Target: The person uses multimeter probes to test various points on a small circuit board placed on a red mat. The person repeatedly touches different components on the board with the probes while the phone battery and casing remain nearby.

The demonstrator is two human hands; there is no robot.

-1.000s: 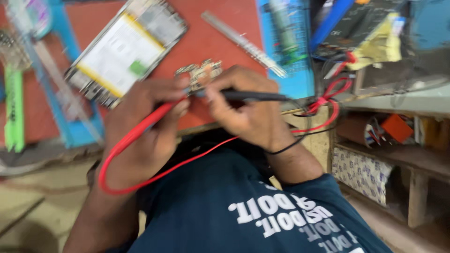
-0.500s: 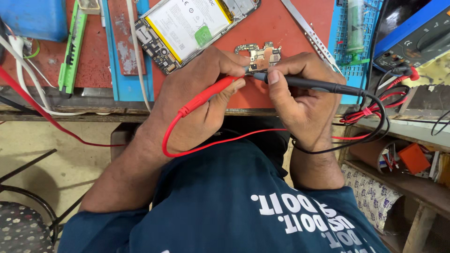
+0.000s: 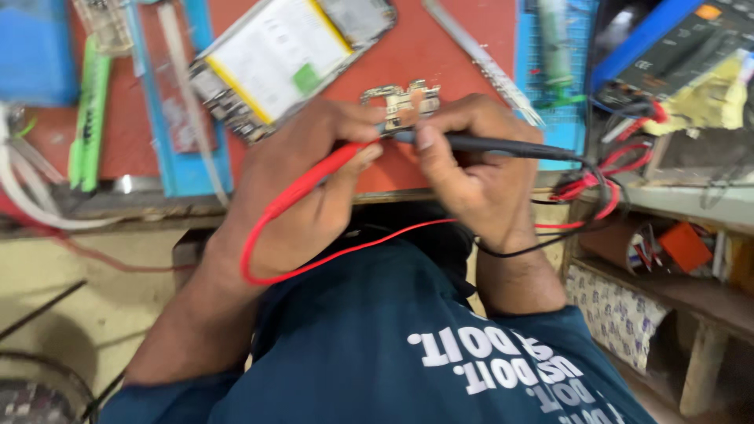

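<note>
Since half a sec ago the whole bench has slid a bit in view — the head cam shifted — while both hands stay pinned on the same spot; the small circuit board (image 3: 402, 100) now sits nearer mid-frame, and the probes haven't left it.

Landmark = that small board, lying on the red mat (image 3: 440, 55). Going left to right:

Far left of the board, a green tool (image 3: 88, 118) lies along a blue tray (image 3: 184, 169). Up-left of the board, just beside it, an opened phone (image 3: 287, 59) lies back-off, battery showing, tilted diagonally.

Left hand (image 3: 302, 188) is below-left of the board, fingers clenched round the red probe (image 3: 318, 177). The probe's long axis runs up and to the right, tip end toward the board's lower edge; its red lead loops down under the wrist.

Board itself lies flat, directly above both sets of fingertips, about equally near each hand — exact tip contact is hidden by the fingers, can't tell which pad is touched.

Right hand (image 3: 471, 169) is below-right of the board, gripping the black probe (image 3: 495, 145) pen-style. That probe's axis is near horizontal, tip pointing left into the board, cable end trailing right.

Up-right of the board, metal tweezers (image 3: 483, 63) lie diagonally on the mat. Far right, red and black leads bunch together and run up to a multimeter (image 3: 675, 47) at the bench corner, w/ a yellow cloth (image 3: 711, 98) on it.
</note>
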